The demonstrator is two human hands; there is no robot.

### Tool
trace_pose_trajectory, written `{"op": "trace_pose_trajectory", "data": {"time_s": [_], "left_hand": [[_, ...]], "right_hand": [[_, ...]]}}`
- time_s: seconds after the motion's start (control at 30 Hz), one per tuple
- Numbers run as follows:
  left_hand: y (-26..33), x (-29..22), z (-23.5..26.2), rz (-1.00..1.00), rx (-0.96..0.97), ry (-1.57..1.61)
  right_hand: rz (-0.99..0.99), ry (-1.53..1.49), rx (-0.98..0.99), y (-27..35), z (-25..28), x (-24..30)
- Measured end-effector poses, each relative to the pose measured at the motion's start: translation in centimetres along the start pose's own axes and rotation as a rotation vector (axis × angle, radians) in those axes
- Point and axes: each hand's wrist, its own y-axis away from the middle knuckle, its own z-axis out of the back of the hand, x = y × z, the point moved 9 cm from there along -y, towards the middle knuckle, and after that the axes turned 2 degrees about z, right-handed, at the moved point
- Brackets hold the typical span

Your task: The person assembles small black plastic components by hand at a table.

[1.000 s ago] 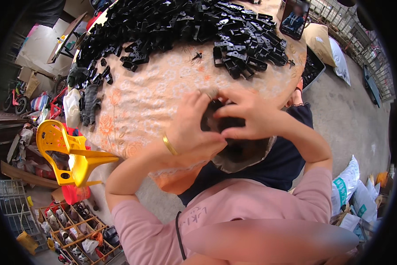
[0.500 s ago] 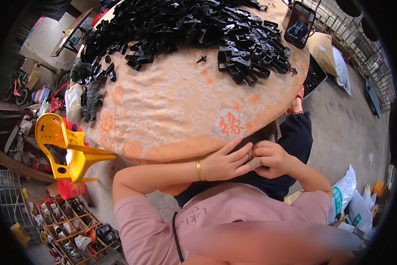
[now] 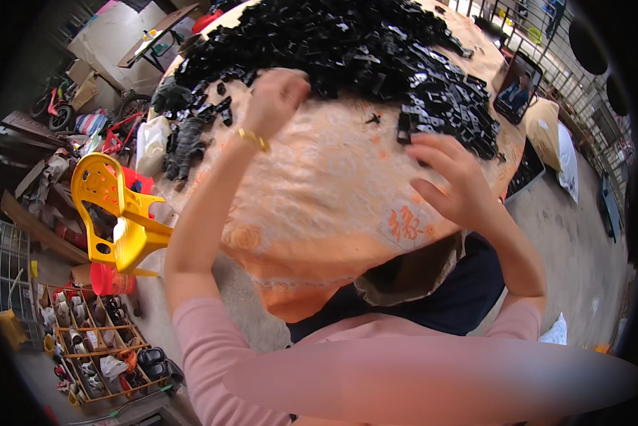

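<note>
Across the tabletop (image 3: 319,177), I see the black pile (image 3: 354,64) stretching sideways along the frame's top, left hand (image 3: 280,96) nearer at its lower edge, grip too blurred to tell, right hand (image 3: 455,181) released, lower right.

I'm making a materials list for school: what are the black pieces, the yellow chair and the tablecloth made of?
The black pieces: probably hard, glossy plastic, since they catch bright glints. The yellow chair: looks like smooth moulded plastic, one colour with holes shaped into its back. The tablecloth: fabric or soft vinyl, I can't tell; it's fairly matte and drapes over the edge.
</note>
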Motion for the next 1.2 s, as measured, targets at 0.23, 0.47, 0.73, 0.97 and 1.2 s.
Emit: {"op": "trace_pose_trajectory", "data": {"time_s": [0.23,0.47,0.73,0.97,1.2], "left_hand": [[2.2,26.2,8.0,0.786,-0.077,-0.516],[1.5,24.0,3.9,1.01,0.138,-0.492],[0.0,16.6,-2.8,0.967,-0.02,-0.271],[-1.4,10.0,-1.7,0.631,-0.003,-0.174],[8.5,24.9,12.6,1.509,-0.109,-0.822]], "right_hand": [[-0.203,0.424,0.025,-6.9,-4.5,-9.1],[-0.344,0.562,0.172,-11.5,-6.9,-15.0],[-0.465,0.495,0.172,-14.9,-8.9,-19.1],[-0.522,0.527,0.201,-12.2,-7.8,-13.3],[0.039,0.277,0.166,-8.3,-9.3,-2.1]]}}
